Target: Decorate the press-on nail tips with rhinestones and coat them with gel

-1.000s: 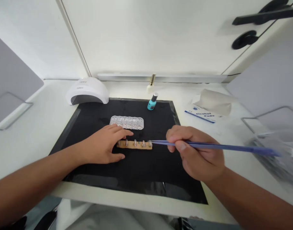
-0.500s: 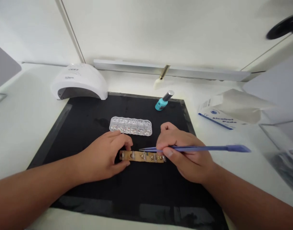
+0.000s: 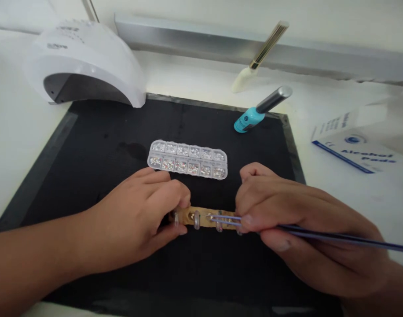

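A tan strip point(image 3: 204, 212) lies on the black mat, with several clear nail tips point(image 3: 196, 219) set across it and small gold-coloured studs among them. My left hand point(image 3: 155, 211) pinches the strip's left end between thumb and fingers. In my right hand point(image 3: 297, 224) is a pair of blue tweezers point(image 3: 320, 235), closed fingers around the shaft. The tweezer points are over the strip, near its middle; whether they grip anything is too small to tell. The right end of the strip is partly hidden by my right hand.
Beyond my hands lies a clear compartment case point(image 3: 187, 159) of glittery bits. A turquoise polish bottle point(image 3: 249, 119) stands near the black mat's point(image 3: 122, 119) back edge. Around it are a white nail lamp point(image 3: 92, 61), a gold-handled brush point(image 3: 269, 44) and an alcohol pads box point(image 3: 353, 141).
The view has come closer to the mat. The tweezers, held just above the strip before, are now down at its middle, their two prongs showing. My left hand keeps hold of the left end.
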A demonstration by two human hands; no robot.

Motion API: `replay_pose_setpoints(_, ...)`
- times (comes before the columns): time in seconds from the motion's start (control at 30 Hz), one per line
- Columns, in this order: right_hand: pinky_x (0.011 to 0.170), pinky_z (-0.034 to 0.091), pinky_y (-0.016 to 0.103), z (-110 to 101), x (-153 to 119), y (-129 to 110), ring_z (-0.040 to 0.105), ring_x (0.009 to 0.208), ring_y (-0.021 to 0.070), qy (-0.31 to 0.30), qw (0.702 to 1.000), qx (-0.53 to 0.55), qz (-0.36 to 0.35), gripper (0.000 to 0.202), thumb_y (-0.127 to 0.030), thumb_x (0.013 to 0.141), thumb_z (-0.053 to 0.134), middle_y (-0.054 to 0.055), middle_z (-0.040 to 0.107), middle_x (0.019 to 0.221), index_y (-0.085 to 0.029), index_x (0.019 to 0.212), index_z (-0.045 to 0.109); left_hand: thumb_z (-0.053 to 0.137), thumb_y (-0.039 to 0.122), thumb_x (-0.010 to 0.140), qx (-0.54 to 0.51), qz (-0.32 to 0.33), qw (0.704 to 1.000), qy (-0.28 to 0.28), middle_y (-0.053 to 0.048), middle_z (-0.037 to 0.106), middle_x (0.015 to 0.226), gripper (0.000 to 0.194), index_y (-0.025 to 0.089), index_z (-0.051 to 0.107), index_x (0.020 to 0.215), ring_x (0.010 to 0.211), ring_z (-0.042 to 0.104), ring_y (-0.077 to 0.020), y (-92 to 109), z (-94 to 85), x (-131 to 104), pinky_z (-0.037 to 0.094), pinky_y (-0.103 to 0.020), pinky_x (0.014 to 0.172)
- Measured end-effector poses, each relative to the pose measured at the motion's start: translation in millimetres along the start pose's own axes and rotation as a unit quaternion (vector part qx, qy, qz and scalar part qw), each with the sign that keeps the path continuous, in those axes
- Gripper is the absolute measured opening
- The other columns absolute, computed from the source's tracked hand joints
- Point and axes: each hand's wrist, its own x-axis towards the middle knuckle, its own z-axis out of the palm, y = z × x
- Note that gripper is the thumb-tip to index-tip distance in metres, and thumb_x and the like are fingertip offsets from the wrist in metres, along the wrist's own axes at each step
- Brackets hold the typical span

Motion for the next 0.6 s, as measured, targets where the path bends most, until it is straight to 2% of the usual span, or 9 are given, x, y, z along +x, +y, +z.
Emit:
replay_pose_setpoints(0.27,0.079,0.044,0.036,0.9,-2.8,-1.6,0.061,0.068,0.011,0.012,1.0,0.003,-0.009,0.006,-0.016,0.093,0.055,-0.001,0.065,0.074,-0.016,0.092,0.062,0.065,0.016,0.086,-0.004,0.007,1.0,0.003,0.004,0.067,0.095,0.025,0.023,0.044,0.097,0.08,0.056,-0.0155,0.4,1.2,0.8,0.04,-0.034,0.072)
replay_pose_setpoints(0.4,0.081,0.045,0.035,1.7,-3.9,-1.4,0.063,0.069,0.0113,0.009,1.0,0.006,0.008,0.006,-0.017,0.093,0.056,-0.002,0.065,0.075,-0.017,0.093,0.061,0.064,0.015,0.087,-0.008,0.008,1.0,0.004,0.004,0.067,0.094,0.023,0.022,0.045,0.098,0.08,0.055,-0.0154,1.4,1.4,2.2,0.04,-0.034,0.072)
replay_pose_setpoints(0.6,0.08,0.047,0.036,1.4,-6.3,-1.3,0.065,0.068,0.0133,0.009,1.0,0.013,0.012,0.006,-0.016,0.091,0.058,-0.001,0.066,0.074,-0.02,0.094,0.061,0.065,0.015,0.087,0.0,0.021,1.0,0.009,0.003,0.065,0.102,0.031,0.022,0.046,0.11,0.087,0.055,-0.0161,2.7,-1.2,1.6,0.041,-0.036,0.079)
